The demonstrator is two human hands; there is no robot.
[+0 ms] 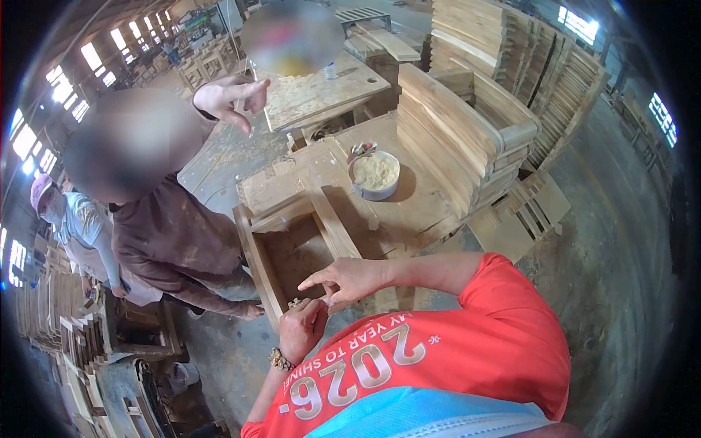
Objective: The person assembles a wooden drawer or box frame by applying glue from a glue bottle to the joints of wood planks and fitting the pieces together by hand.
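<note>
Frame, an open wooden box shape, lies on the bench before the wearer. Left hand is closed on its near edge, seemingly steadying it. Right hand rests just beside, forefinger out, grasping nothing. Farther right, a bowl of pale powder sits near stacked boards.
</note>
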